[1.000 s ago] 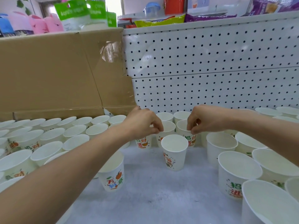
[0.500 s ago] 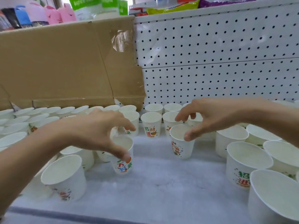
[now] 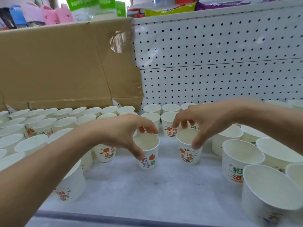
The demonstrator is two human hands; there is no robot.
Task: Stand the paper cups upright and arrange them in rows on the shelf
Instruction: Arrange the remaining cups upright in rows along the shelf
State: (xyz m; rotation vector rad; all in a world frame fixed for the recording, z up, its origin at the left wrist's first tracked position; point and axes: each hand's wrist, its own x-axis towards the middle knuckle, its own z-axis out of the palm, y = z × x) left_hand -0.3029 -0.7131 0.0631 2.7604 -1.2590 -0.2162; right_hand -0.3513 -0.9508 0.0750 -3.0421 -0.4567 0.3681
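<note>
Two small white paper cups with red and green print stand upright near the middle of the white shelf (image 3: 147, 190). My left hand (image 3: 126, 130) grips the left cup (image 3: 148, 154) by its rim, thumb on the near side and fingers on the far side. My right hand (image 3: 201, 118) grips the right cup (image 3: 189, 149) the same way. Several more upright cups stand in rows at the left (image 3: 37, 125) and behind (image 3: 151, 109). Larger cups (image 3: 241, 158) crowd the right side.
A flattened cardboard box (image 3: 65, 63) leans against the back at the left. A white pegboard wall (image 3: 213, 63) closes the back. Packaged goods (image 3: 170, 9) sit on the shelf above. A large cup (image 3: 70, 185) stands under my left forearm.
Both hands came back from the rear row to two cups nearer the front. Each now grips a cup by its rim, and the view has tilted down.
</note>
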